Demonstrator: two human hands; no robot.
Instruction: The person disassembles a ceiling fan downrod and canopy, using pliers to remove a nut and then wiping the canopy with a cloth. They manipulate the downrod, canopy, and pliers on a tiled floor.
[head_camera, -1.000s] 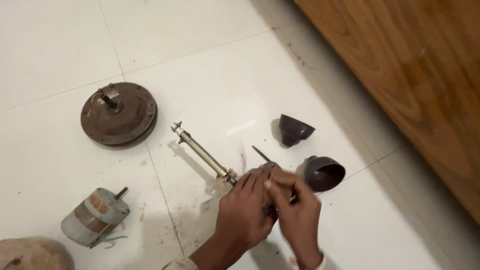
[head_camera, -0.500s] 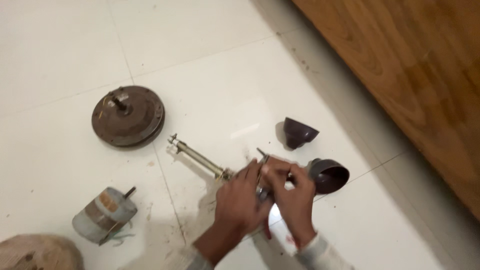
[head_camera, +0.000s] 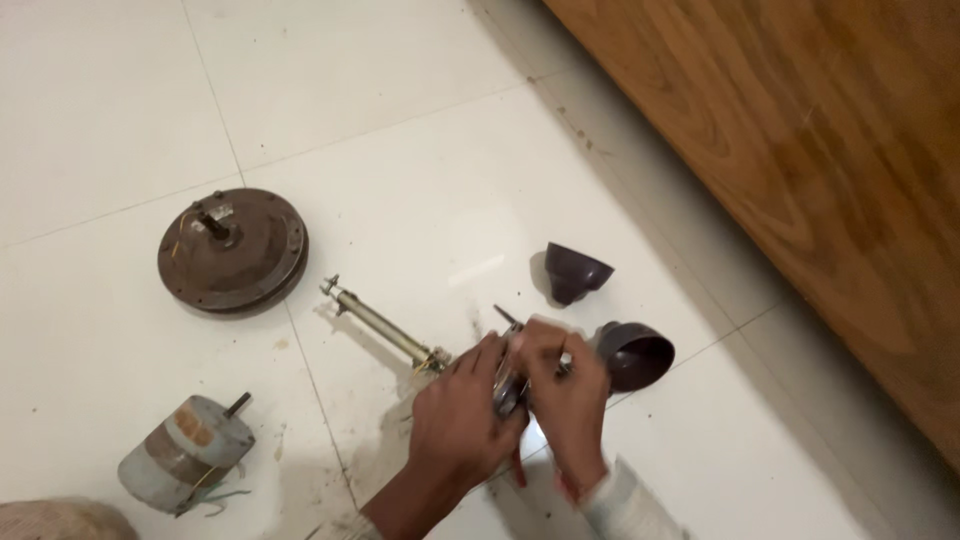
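Both hands are bunched together low in the middle of the white tile floor (head_camera: 420, 150). The left hand (head_camera: 455, 425) is clenched round the near end of a metal rod (head_camera: 385, 325), which sticks out from its fist toward 10 o'clock and lies flat on the tiles. The right hand (head_camera: 565, 400) is pressed right up against the left, fingers curled onto a small shiny metal piece (head_camera: 508, 385) sandwiched between the two hands; I can't make out exactly what it is. A thin dark pin (head_camera: 505, 315) pokes out just above the knuckles at about 12 o'clock.

Just beside the right hand at 2 o'clock sits a dark cup-shaped cover (head_camera: 635, 355), mouth tipped up, and another dark cone cover (head_camera: 575, 272) further up. A round rusty motor housing (head_camera: 232, 250) is well off at 10 o'clock, a small grey motor (head_camera: 185, 455) at 9 o'clock. Wooden panel (head_camera: 800, 130) runs along the right.
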